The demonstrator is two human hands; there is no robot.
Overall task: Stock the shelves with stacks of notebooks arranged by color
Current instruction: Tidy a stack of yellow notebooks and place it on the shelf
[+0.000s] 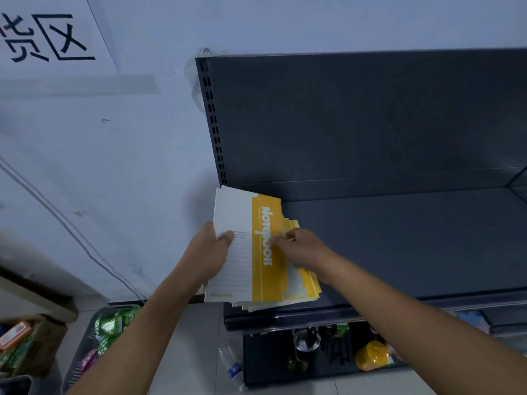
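- Dark grey steel, that's the metal shop shelf (399, 243), its deck bare apart from the left near corner.
- There sits the stack of yellow-and-white paper notebooks (265, 269), fanned out untidily, the lower copies slid to the right and the top ones tipped up off the pile.
- Handling call: thin, bendy covers, light one by one, and they look slick enough to skate over each other. Best squeezed by both long edges and squared up before letting go.
- Near left, on the floor, a grey plastic lattice basket (74, 377) holds green foil packets (111, 323) and something pink lower down.
- Further left, a brown cardboard box (52, 349) with orange-and-white packs (15, 334) inside.
- Left hand (209, 249) clamps the pile's left edge, thumb on the white cover.
- Right hand (302, 246) has fingers curled onto the yellow band's right edge, seemingly nipping the fanned copies.
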